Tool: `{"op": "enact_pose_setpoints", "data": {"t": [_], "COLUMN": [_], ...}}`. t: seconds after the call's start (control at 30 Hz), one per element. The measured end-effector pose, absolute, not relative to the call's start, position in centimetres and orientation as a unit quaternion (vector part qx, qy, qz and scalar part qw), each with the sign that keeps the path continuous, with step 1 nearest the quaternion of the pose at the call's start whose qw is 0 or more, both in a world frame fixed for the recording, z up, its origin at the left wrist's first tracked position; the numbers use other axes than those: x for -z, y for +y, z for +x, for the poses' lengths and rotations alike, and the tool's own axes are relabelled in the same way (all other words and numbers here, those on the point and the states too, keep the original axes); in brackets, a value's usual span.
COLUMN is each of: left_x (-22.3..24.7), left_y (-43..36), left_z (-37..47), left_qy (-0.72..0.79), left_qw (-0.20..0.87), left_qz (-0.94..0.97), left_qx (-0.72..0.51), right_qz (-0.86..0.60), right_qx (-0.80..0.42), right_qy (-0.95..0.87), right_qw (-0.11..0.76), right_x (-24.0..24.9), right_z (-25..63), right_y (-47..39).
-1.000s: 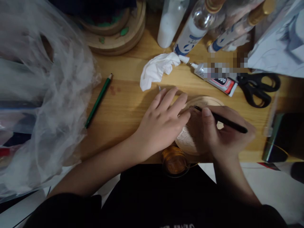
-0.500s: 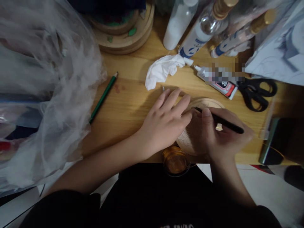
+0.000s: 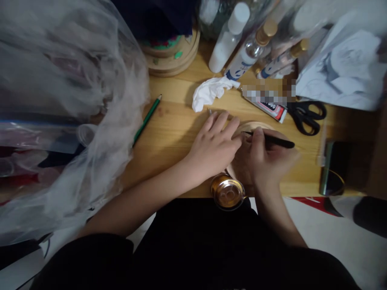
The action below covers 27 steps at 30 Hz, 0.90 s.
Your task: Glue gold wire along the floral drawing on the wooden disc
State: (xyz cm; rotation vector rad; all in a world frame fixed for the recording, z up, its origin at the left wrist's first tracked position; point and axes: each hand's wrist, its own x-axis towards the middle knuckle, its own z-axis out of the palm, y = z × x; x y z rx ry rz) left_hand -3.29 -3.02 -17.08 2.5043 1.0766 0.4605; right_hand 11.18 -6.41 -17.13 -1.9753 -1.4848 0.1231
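Note:
A round pale wooden piece [image 3: 255,125] lies on the wooden table near its front edge, mostly covered by my hands. My left hand [image 3: 213,147] rests palm down, its fingers slightly spread at the left side of that piece. In my right hand [image 3: 266,159] is a slim black tool [image 3: 279,141], held like a pen, its thin tip pointing left at the piece beside my left fingertips. A spool of golden wire [image 3: 228,192] sits at the table's front edge, just below the wooden piece.
Clear plastic bags [image 3: 121,100] fill the left side, beside a green pencil [image 3: 148,119]. Farther back are a crumpled tissue [image 3: 208,93], a glue tube [image 3: 266,105], black scissors [image 3: 306,117] and bottles [image 3: 242,60]. A dark phone-like object [image 3: 334,167] lies at the right.
The camera view has shifted, moving the table objects in the picture. My right hand still holds the black tool, which now lies flatter. My left hand stays in place on the piece.

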Motion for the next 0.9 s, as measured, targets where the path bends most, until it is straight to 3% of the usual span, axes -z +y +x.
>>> {"op": "enact_pose_setpoints", "data": {"t": [0.53, 0.9], "left_x": [16.9, 17.3], "left_y": [-2.9, -2.9], "left_z": [-3.5, -3.6], "left_qy": [0.385, 0.377], "left_qw": [0.214, 0.214], "left_qz": [0.886, 0.885], "left_qx": [-0.144, -0.168], "right_qz": [-0.857, -0.842], "right_qx": [0.035, 0.040], "right_qy": [-0.436, -0.441], "right_qw": [0.271, 0.310], "right_x": [16.4, 16.9], "right_z": [8.0, 8.1], "right_y": [-5.2, -5.2]}}
